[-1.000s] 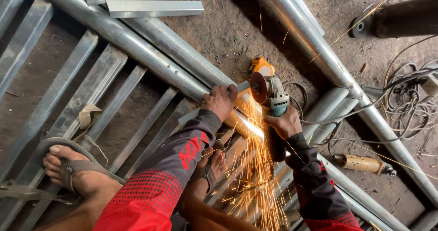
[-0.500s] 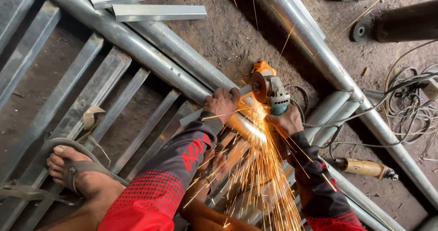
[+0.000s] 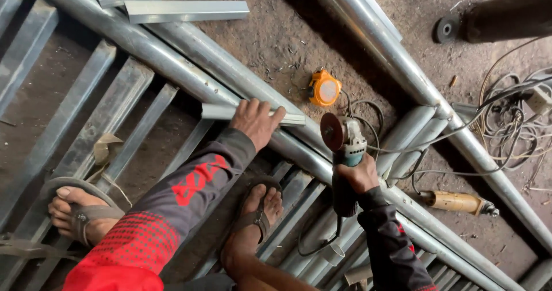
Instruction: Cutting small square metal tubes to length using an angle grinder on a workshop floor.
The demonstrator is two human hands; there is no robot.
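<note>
My left hand (image 3: 255, 119) grips a short cut length of grey metal bar (image 3: 216, 112) that lies across the long round steel pipes (image 3: 172, 66). My right hand (image 3: 357, 175) holds an angle grinder (image 3: 344, 138) by its body, its disc lifted off the metal and facing left. No sparks show. Both arms wear dark sleeves with red print. My sandalled feet (image 3: 256, 219) rest on the flat metal bars below, the other foot (image 3: 77, 207) at the left.
An orange tape measure (image 3: 324, 88) lies on the dirt floor beyond the grinder. Tangled cables (image 3: 512, 124) run at the right. A wooden-handled tool (image 3: 457, 202) lies between pipes. Loose metal channels (image 3: 184, 10) and a spare disc (image 3: 446, 29) lie farther away.
The sparks have stopped. The grinder has come off the metal and swung right, and a short piece of bar is free in my left hand.
</note>
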